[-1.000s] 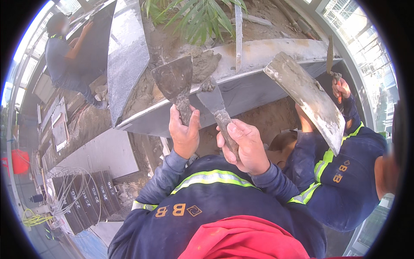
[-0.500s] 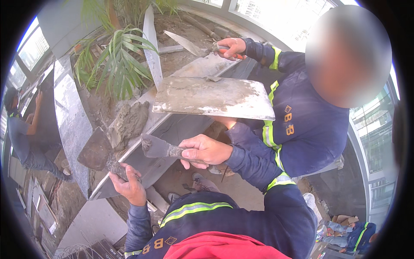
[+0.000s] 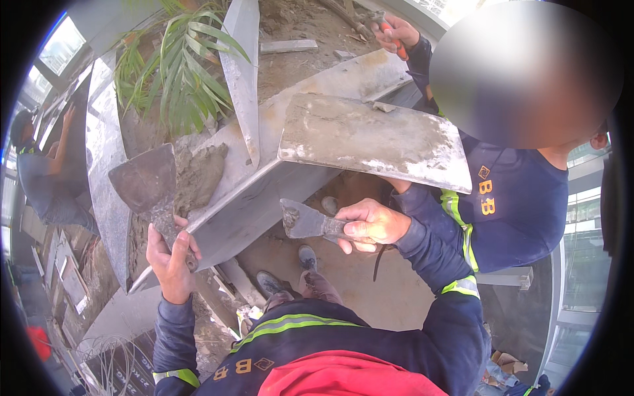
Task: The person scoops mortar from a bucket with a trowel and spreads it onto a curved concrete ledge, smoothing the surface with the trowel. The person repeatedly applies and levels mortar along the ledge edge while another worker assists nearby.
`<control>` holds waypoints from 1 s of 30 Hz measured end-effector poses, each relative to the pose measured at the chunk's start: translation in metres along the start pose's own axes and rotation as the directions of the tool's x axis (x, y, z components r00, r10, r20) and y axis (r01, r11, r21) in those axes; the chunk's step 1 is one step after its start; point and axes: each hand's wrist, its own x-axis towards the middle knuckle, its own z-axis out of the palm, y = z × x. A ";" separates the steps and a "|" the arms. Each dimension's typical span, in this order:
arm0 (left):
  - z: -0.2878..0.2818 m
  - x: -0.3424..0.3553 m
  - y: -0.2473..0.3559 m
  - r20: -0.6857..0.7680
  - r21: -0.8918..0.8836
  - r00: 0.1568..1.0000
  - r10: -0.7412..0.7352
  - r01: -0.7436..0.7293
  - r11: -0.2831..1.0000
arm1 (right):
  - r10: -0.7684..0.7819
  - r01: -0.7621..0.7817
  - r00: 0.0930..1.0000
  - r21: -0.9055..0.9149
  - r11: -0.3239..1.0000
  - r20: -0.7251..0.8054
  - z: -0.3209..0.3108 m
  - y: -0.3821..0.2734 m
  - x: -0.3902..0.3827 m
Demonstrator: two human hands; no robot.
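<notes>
My left hand (image 3: 173, 264) is closed around the handle of a wide, dirty scraper (image 3: 145, 181), its broad blade angled up and to the left. Just right of that blade, a heap of grey mortar (image 3: 201, 171) rests on the stone ledge (image 3: 277, 115). Between thumb and fingers, my right hand (image 3: 376, 226) grips a smaller putty knife (image 3: 304, 220), blade toward the left with grey mortar smeared on it. That blade is apart from the ledge's edge. Above my right hand is a mortar-smeared board (image 3: 376, 135), held from beneath by a co-worker.
The co-worker (image 3: 508, 204) stands close on my right, an orange-handled tool (image 3: 393, 41) in the other hand. Palm fronds (image 3: 188, 72) and a pointed stone strip (image 3: 241, 72) rise beyond the ledge. Another person (image 3: 53, 171) works at far left. Scrap pieces (image 3: 69, 277) lie lower left.
My right hand and putty knife have moved right, away from the ledge. The scraper in my left hand sits further left and higher. The co-worker's board appears further right, the trowel hand higher.
</notes>
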 end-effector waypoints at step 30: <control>0.079 0.032 -0.034 0.622 0.226 0.628 -0.467 0.427 0.875 | -0.451 0.652 0.739 0.362 0.667 -0.500 0.083 0.103 -0.030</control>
